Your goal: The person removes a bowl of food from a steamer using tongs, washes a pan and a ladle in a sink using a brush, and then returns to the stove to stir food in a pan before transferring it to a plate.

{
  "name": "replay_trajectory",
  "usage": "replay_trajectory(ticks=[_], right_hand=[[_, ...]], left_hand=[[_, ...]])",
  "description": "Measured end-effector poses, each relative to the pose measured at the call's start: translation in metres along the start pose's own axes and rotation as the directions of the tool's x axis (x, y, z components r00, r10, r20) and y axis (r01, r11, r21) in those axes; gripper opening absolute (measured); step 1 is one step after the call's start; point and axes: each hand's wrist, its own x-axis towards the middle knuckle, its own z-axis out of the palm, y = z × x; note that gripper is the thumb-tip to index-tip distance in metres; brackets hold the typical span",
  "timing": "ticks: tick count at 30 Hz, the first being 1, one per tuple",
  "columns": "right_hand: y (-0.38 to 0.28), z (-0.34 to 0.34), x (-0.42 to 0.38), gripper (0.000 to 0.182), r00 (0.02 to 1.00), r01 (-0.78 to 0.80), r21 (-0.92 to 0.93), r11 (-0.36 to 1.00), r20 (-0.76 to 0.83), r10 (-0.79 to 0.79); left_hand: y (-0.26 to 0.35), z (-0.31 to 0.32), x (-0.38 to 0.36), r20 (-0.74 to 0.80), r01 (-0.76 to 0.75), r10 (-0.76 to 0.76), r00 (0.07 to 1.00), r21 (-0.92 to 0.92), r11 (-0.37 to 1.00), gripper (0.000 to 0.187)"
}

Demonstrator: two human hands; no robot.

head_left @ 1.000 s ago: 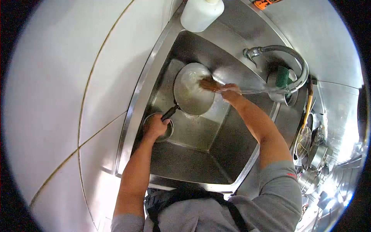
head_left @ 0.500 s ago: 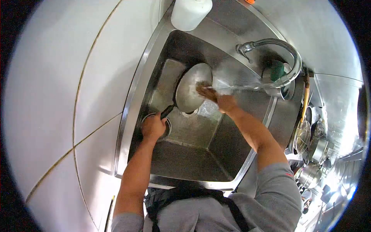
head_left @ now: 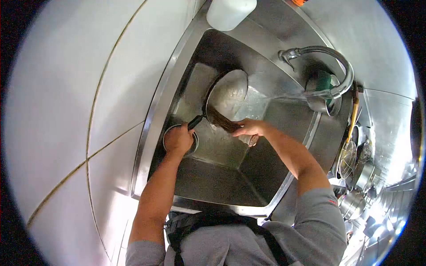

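Observation:
My left hand (head_left: 179,138) is closed round the black handle of a frying pan (head_left: 229,94), which is tilted inside the steel sink (head_left: 217,173). Under that hand a round metal container (head_left: 193,146) shows in part on the sink floor. My right hand (head_left: 250,128) grips a brown bristle brush (head_left: 220,119); its bristles lie against the pan's near edge, close to the handle. The brush's pale butt end sticks out below my fingers. Water runs from the faucet (head_left: 339,91) across toward the pan and the sink wall.
A white plastic container (head_left: 230,13) stands on the sink's far ledge. Right of the sink is a metal pot (head_left: 317,104) with a green scouring pad (head_left: 322,83). Strainers (head_left: 347,159) and pans line the right side. A tiled wall (head_left: 120,97) borders the left.
My right hand has brought the brush from the middle of the pan down to its near edge beside the handle. The left hand keeps its hold. The view has shifted slightly.

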Motion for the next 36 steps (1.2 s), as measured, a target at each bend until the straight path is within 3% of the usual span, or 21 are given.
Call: replay_trajectory(ticks=[1,2,5,6,9,10,11,15,16,19,20,22,24,25,26,28,30,32,33,34,36], right_hand=[[0.010,0.001,0.004,0.053,0.984,0.006,0.331,0.943,0.166,-0.064],[0.026,-0.007,0.015,0.053,0.983,0.004,0.327,0.945,0.171,-0.063],[0.058,-0.030,0.042,0.077,0.935,0.311,-0.509,0.802,0.012,-0.355],[0.049,-0.031,0.033,0.075,0.931,-0.065,-0.671,0.739,-0.307,-0.196],[0.040,-0.031,0.029,0.073,0.884,-0.281,-0.739,0.612,-0.448,-0.134],[0.013,-0.017,-0.001,0.071,0.983,-0.062,-0.406,0.912,-0.185,-0.016],[-0.005,-0.010,-0.017,0.069,0.992,0.040,0.072,0.997,0.116,-0.048],[0.023,-0.024,0.002,0.072,0.985,-0.020,-0.024,1.000,0.168,0.024],[0.049,-0.030,0.030,0.073,0.960,-0.095,-0.465,0.880,-0.277,-0.043],[0.041,-0.026,0.054,0.073,0.712,-0.463,-0.716,0.522,-0.651,-0.263],[0.036,-0.018,0.054,0.068,0.903,-0.170,-0.701,0.693,-0.391,-0.175],[0.016,-0.014,0.026,0.063,0.985,0.096,-0.541,0.835,-0.070,-0.159],[0.000,-0.014,-0.002,0.063,0.978,-0.010,0.176,0.984,0.209,-0.027],[0.010,-0.022,0.014,0.063,0.977,-0.008,0.173,0.985,0.211,-0.029],[0.032,-0.037,0.047,0.059,0.987,0.009,-0.325,0.946,-0.148,-0.060],[0.023,-0.032,0.046,0.077,0.807,-0.292,-0.607,0.739,-0.571,-0.149],[0.009,-0.012,0.035,0.078,0.904,-0.058,-0.463,0.884,-0.401,-0.151],[0.011,0.005,0.027,0.080,0.999,0.014,0.148,0.989,0.030,-0.019],[0.021,0.000,0.034,0.080,0.999,0.014,0.151,0.988,0.032,-0.019],[0.037,-0.012,0.047,0.079,0.981,0.145,-0.158,0.977,-0.102,-0.162],[0.043,-0.019,0.062,0.073,0.932,-0.072,-0.371,0.926,-0.356,-0.070]], left_hand=[[-0.001,0.001,0.000,-0.013,-0.010,0.010,1.000,-0.018,1.000,0.035],[-0.002,0.001,0.000,-0.028,-0.018,0.017,0.999,-0.037,0.999,0.035],[-0.007,0.009,0.005,-0.060,-0.044,0.043,0.997,-0.019,0.999,0.035],[-0.004,0.006,0.003,-0.060,-0.048,0.046,0.997,-0.019,0.999,0.035],[0.005,0.003,0.000,-0.024,-0.036,0.036,0.999,-0.004,0.999,0.035],[0.004,0.004,0.001,-0.018,-0.019,0.019,1.000,0.000,1.000,0.035],[0.002,0.003,0.004,-0.016,0.001,-0.001,1.000,0.004,1.000,0.035],[-0.006,0.003,0.002,-0.081,-0.060,0.057,0.995,-0.039,0.997,0.036],[-0.006,0.004,0.004,-0.080,-0.065,0.062,0.995,-0.043,0.997,0.035],[-0.004,0.001,0.009,-0.061,-0.054,0.050,0.997,-0.064,0.996,0.035],[-0.004,0.003,0.006,-0.030,-0.033,0.031,0.999,-0.076,0.997,0.035],[-0.007,0.004,0.006,-0.054,-0.042,0.038,0.998,-0.066,0.997,0.035],[-0.009,0.006,0.005,-0.075,-0.048,0.044,0.996,-0.054,0.997,0.035],[-0.009,0.007,0.005,-0.066,-0.045,0.042,0.997,-0.051,0.998,0.035],[-0.009,0.006,0.007,-0.060,-0.046,0.044,0.997,-0.045,0.998,0.035],[-0.010,0.008,0.006,-0.059,-0.047,0.045,0.997,-0.047,0.998,0.034],[-0.010,0.011,0.010,-0.072,-0.042,0.038,0.997,-0.062,0.997,0.034],[-0.013,0.016,0.012,-0.058,-0.038,0.032,0.998,-0.091,0.995,0.034],[-0.012,0.013,0.010,-0.055,-0.038,0.033,0.998,-0.088,0.995,0.034],[-0.009,0.005,0.007,-0.030,-0.025,0.022,0.999,-0.082,0.996,0.034],[-0.005,0.002,0.005,-0.006,-0.011,0.011,1.000,-0.072,0.997,0.034]])
